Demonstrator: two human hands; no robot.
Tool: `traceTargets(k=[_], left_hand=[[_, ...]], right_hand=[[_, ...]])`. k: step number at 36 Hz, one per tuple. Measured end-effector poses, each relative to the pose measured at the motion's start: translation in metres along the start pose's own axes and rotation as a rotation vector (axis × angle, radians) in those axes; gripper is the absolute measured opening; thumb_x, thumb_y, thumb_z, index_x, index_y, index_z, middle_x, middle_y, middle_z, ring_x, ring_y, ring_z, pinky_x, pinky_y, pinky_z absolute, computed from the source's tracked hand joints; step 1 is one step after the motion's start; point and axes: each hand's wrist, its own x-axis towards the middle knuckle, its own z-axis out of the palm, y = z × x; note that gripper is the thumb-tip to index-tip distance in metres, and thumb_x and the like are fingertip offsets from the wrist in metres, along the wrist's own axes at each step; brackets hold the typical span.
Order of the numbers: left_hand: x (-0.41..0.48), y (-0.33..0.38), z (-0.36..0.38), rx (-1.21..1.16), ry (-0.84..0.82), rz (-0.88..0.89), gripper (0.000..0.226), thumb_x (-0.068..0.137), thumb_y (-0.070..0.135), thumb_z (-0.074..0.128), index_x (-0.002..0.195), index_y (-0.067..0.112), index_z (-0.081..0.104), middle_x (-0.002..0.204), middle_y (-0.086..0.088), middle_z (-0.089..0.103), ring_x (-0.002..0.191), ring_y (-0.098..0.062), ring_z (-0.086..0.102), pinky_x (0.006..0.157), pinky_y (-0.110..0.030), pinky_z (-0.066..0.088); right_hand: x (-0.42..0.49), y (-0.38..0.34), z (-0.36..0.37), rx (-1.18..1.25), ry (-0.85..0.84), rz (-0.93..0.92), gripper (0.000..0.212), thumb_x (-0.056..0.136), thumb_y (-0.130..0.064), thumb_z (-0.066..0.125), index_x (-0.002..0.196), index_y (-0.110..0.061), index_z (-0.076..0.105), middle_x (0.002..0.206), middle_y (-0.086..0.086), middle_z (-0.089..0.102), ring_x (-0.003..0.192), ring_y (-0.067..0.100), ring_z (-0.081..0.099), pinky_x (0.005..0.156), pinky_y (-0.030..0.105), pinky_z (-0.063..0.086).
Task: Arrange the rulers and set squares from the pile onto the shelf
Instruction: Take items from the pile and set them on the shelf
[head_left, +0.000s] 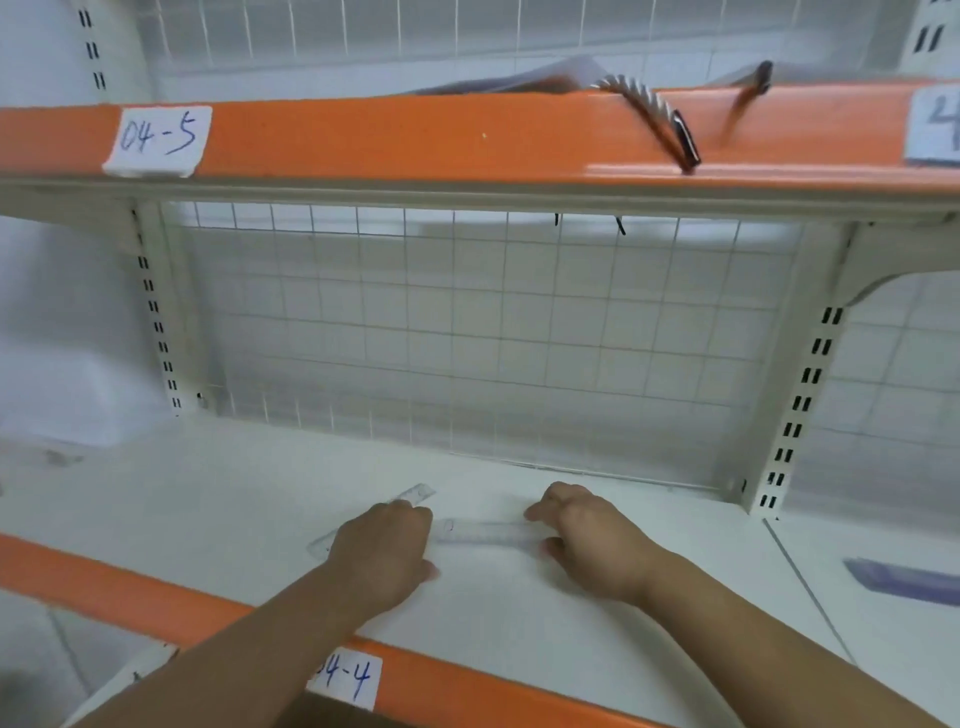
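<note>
We are steadying a clear ruler (483, 532) flat on the white shelf (260, 493), and it is lying from 9 to 3 o'clock between our hands. Our right hand (592, 540) is curling fingers and thumb around its 3 o'clock end. Our left hand (384, 551) is covering the other end, fingers hidden, so we cannot tell their grip. A second ruler (415, 493) is poking out toward 1 o'clock from beneath it. We are judging the plastic light, stiff and slippery, best pinched by its edges.
</note>
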Motion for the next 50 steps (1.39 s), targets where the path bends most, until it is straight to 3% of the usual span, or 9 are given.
traceTargets(k=[1,6,11,28,32,34,42,47,50], left_hand=[[0.002,0.005,0.000,-0.002,0.002,0.013,0.036,0.089,0.041,0.061,0.116,0.017,0.056,0.152,0.010,0.031,0.118,-0.015,0.053,0.090,-0.031,0.048],[0.013,0.036,0.000,0.063,-0.030,0.017,0.042,0.091,0.043,0.057,0.126,0.019,0.051,0.130,0.000,0.052,0.122,-0.017,0.050,0.093,-0.033,0.046],[0.021,0.080,-0.003,0.084,-0.022,0.036,0.042,0.092,0.042,0.056,0.126,0.019,0.051,0.122,0.000,0.054,0.116,-0.019,0.052,0.089,-0.033,0.045],[0.026,0.295,0.011,0.021,-0.020,0.009,0.044,0.092,0.045,0.054,0.126,0.018,0.051,0.122,0.000,0.055,0.115,-0.020,0.052,0.089,-0.032,0.045],[0.025,0.341,0.010,0.031,-0.036,0.016,0.040,0.093,0.041,0.052,0.125,0.017,0.050,0.123,-0.002,0.053,0.116,-0.020,0.052,0.088,-0.032,0.044],[0.025,0.361,0.009,0.041,-0.046,0.017,0.037,0.093,0.039,0.051,0.122,0.016,0.051,0.122,-0.003,0.053,0.115,-0.021,0.052,0.088,-0.032,0.045],[0.027,0.405,0.012,0.096,-0.139,0.026,0.045,0.093,0.040,0.051,0.131,0.017,0.049,0.128,-0.004,0.051,0.121,-0.022,0.049,0.095,-0.034,0.043],[0.024,0.413,0.013,0.118,-0.187,0.014,0.041,0.094,0.042,0.048,0.125,0.016,0.052,0.128,-0.005,0.051,0.121,-0.023,0.049,0.094,-0.034,0.042],[0.023,0.418,0.011,0.114,-0.183,0.005,0.041,0.095,0.045,0.046,0.120,0.014,0.054,0.127,-0.006,0.052,0.119,-0.025,0.049,0.093,-0.035,0.042]], right_hand=[[-0.004,0.005,-0.001,0.003,0.001,0.009,0.038,0.093,-0.017,0.047,0.131,-0.016,0.051,0.124,0.006,0.048,0.118,0.025,0.044,0.099,0.034,0.039],[-0.025,0.032,-0.006,0.008,0.019,0.056,0.039,0.094,-0.018,0.048,0.133,-0.018,0.049,0.125,0.006,0.047,0.120,0.024,0.043,0.101,0.034,0.037],[-0.052,0.066,-0.013,0.013,0.037,0.090,0.041,0.094,-0.017,0.047,0.136,-0.019,0.047,0.127,0.005,0.047,0.123,0.024,0.041,0.102,0.033,0.036],[-0.190,0.238,-0.047,-0.025,0.020,0.101,0.031,0.092,-0.018,0.049,0.123,-0.019,0.057,0.119,0.005,0.051,0.114,0.024,0.048,0.096,0.032,0.040],[-0.220,0.272,-0.058,-0.011,0.008,0.105,0.005,0.091,-0.017,0.048,0.088,-0.018,0.052,0.108,0.005,0.050,0.104,0.024,0.049,0.087,0.031,0.040],[-0.233,0.286,-0.062,-0.018,-0.013,0.112,0.008,0.091,-0.017,0.048,0.084,-0.018,0.047,0.106,0.006,0.050,0.101,0.024,0.050,0.083,0.030,0.039],[-0.263,0.331,-0.069,0.007,0.022,0.178,0.013,0.092,-0.019,0.048,0.079,-0.017,0.045,0.096,0.001,0.047,0.087,0.020,0.046,0.076,0.030,0.038],[-0.264,0.349,-0.061,0.025,0.009,0.221,0.009,0.092,-0.022,0.049,0.088,-0.016,0.053,0.101,0.002,0.049,0.098,0.020,0.050,0.082,0.030,0.039],[-0.261,0.353,-0.057,0.012,-0.003,0.210,0.009,0.092,-0.021,0.048,0.084,-0.018,0.048,0.097,0.000,0.046,0.090,0.018,0.046,0.077,0.028,0.036]])
